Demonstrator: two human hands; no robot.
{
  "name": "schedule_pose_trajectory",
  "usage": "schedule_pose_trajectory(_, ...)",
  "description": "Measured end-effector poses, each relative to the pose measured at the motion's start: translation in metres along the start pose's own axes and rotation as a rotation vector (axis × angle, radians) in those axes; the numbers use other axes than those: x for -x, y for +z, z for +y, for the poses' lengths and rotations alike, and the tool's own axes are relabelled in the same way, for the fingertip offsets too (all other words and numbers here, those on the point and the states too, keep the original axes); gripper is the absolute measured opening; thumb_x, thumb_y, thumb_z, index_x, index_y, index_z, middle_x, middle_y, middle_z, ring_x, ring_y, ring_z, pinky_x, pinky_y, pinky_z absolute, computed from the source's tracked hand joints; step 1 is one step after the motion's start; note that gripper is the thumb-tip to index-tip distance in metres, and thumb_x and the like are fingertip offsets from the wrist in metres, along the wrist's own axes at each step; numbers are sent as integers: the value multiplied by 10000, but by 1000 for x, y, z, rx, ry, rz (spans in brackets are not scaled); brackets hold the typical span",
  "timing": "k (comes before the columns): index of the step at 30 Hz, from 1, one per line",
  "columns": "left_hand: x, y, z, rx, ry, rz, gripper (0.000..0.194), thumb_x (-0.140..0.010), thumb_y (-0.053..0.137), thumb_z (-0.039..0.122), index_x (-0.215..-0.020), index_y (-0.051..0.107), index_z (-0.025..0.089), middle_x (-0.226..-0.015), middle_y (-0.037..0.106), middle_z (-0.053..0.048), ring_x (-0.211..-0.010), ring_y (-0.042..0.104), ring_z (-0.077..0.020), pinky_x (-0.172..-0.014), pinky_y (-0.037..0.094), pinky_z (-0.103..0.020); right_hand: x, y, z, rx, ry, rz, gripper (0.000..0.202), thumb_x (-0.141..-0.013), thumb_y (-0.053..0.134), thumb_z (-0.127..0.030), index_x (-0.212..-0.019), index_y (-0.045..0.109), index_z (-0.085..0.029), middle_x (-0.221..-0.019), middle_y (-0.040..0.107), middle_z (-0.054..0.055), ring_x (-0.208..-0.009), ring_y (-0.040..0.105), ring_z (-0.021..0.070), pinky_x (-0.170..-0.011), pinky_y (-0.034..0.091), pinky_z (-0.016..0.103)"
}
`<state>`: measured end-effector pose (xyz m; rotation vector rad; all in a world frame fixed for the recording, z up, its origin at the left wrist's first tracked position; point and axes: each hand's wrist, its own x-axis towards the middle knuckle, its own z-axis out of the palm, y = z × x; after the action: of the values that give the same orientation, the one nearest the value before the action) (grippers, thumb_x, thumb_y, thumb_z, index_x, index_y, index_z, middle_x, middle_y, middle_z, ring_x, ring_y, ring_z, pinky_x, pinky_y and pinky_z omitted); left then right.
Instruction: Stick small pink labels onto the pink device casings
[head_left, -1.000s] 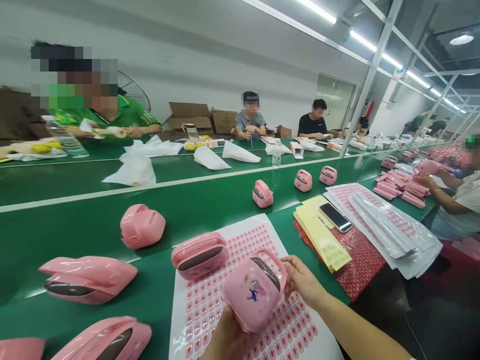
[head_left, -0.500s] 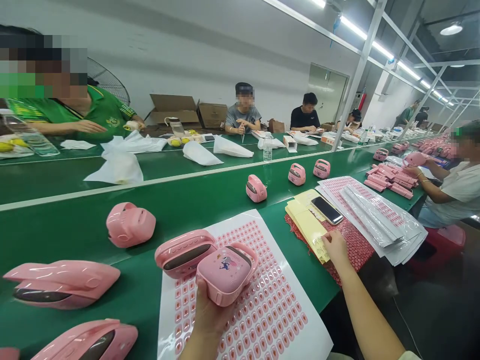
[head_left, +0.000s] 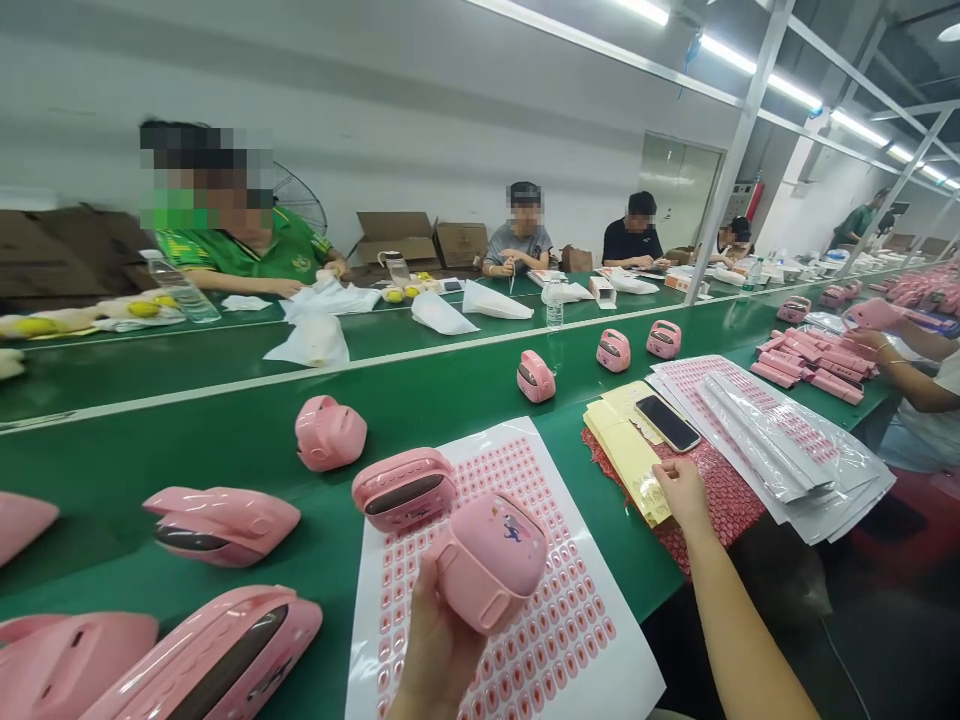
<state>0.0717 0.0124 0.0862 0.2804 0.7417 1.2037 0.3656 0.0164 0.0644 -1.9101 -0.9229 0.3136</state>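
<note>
My left hand (head_left: 444,640) is wrapped round a pink portable speaker (head_left: 487,570), tilted so that its base side and its printed front show. Beneath it lies a white sheet of small pink stickers (head_left: 600,610) in rows. Another pink speaker (head_left: 405,490) rests on the sheet's far left corner. Over to the right, my right hand (head_left: 684,490) pinches at the near edge of a stack of yellow label sheets (head_left: 626,455). Whether a single label is between the fingertips is too small to tell. The yellow stack lies on red bubble wrap (head_left: 720,480).
Several pink speakers (head_left: 225,525) stand on the green bench at left and along its far side. A phone (head_left: 667,422) lies by the yellow sheets. Plastic-wrapped sticker sheets (head_left: 780,440) and pink parts (head_left: 814,360) lie farther right. Co-workers sit opposite and at right.
The speaker in my left hand has turned, its base side now facing me more. My right hand stays at the yellow sheets. The view has swung to the left.
</note>
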Motion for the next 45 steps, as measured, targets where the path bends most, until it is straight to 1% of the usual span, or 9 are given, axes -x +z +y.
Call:
schedule_pose_trajectory(6, 14, -21, -26, 56, -93, 31, 555, -696, 620, 494, -1186, 553, 241, -1003, 704, -59, -1030, 591, -301, -868, 483, -412, -5, 7, 1, 26, -16, -5, 173, -597, 544, -175, -466, 439, -215, -723, 493, 44, -741, 524, 208, -742, 416, 348)
schedule_pose_trajectory(13, 20, -18, -30, 61, -42, 83, 507, -735, 612, 441, -1179, 559, 203, -984, 708, -68, -991, 615, -276, -891, 475, -393, -7, -1, 8, -72, 33, -74, 180, -676, 517, -345, -583, 543, -194, -665, 581, 39, -643, 567, 197, -618, 441, 316)
schedule_pose_trajectory(18, 18, -23, -32, 95, -74, 103, 485, -765, 574, 434, -1188, 552, 197, -961, 713, -75, -987, 618, -283, -887, 478, -404, -10, 3, 7, -64, 52, 1, 169, -566, 568, -228, -432, 468, -206, -677, 554, 53, -743, 546, 228, -713, 405, 336)
schedule_pose_trajectory(21, 20, -28, -31, 105, -122, 31, 502, -767, 580, 431, -1208, 535, 196, -984, 707, -81, -1024, 598, -288, -892, 474, -400, -9, 4, 5, -111, 70, -10, 165, -545, 576, -237, -424, 467, -208, -697, 554, 54, -776, 538, 229, -728, 394, 330)
schedule_pose_trajectory(25, 27, -23, -26, 110, -119, -12, 503, -775, 582, 423, -1223, 523, 204, -992, 705, -78, -1014, 605, -280, -885, 480, -391, -8, -4, -1, -244, 131, -134, 169, -520, 601, -343, -481, 534, -193, -651, 573, 44, -674, 541, 204, -622, 404, 311)
schedule_pose_trajectory(29, 33, -7, -23, 70, -61, 14, 470, -794, 578, 369, -1231, 511, 206, -990, 701, -81, -926, 644, -254, -842, 506, -401, 4, -16, -22, -385, 173, -267, 275, -473, 621, -450, -514, 549, -188, -642, 580, 36, -575, 506, 155, -529, 377, 279)
schedule_pose_trajectory(34, 34, 7, -27, 44, -47, 105, 493, -784, 597, 337, -1244, 487, 198, -956, 698, -90, -904, 649, -260, -802, 523, -416, 58, -8, -68, -528, 110, -580, 256, -492, 698, -412, -523, 596, -179, -876, 619, 68, -804, 552, 189, -639, 409, 278)
schedule_pose_trajectory(38, 33, 13, -32, 30, -31, 97, 513, -756, 628, 366, -1216, 504, 174, -956, 687, -106, -919, 639, -274, -801, 520, -415, 98, 8, -99, -578, 94, -837, 233, -509, 729, -373, -555, 599, -186, -1072, 553, 71, -942, 527, 225, -708, 411, 315)
schedule_pose_trajectory(45, 26, 4, -41, -27, 3, 71, 562, -699, 666, 430, -1195, 508, 217, -1040, 655, -104, -962, 620, -285, -787, 515, -402, 107, 15, -118, -421, 40, -893, 131, -577, 693, -249, -537, 585, -188, -1096, 526, 80, -1090, 480, 250, -802, 411, 331)
